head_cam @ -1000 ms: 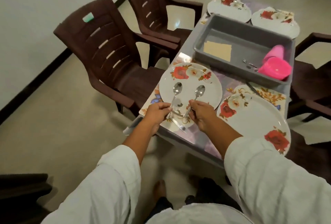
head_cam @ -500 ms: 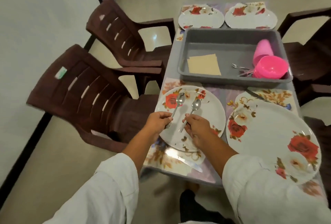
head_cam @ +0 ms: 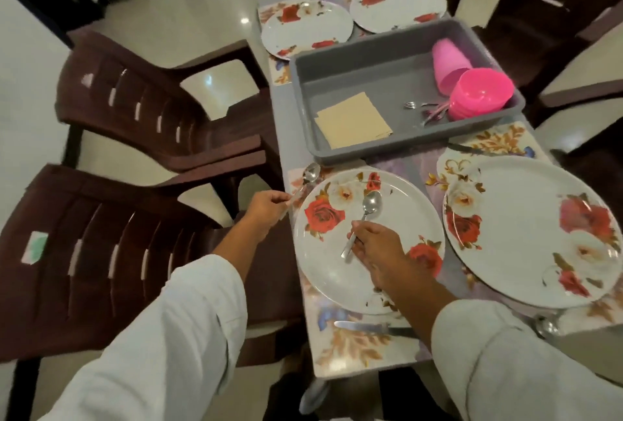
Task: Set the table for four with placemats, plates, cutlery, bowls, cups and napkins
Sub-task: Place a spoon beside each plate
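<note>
Grey tray (head_cam: 371,80) fills table (head_cam: 279,117) centre; narrow gap between left plate (head_cam: 337,279), right plate (head_cam: 526,252).

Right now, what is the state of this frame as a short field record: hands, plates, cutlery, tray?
left hand: holds a spoon beside the near plate, on its left
right hand: holds a second spoon above that plate
other plates: three
knife: on the placemat by the near plate
tray: napkins, forks, pink cup, pink bowls
</note>
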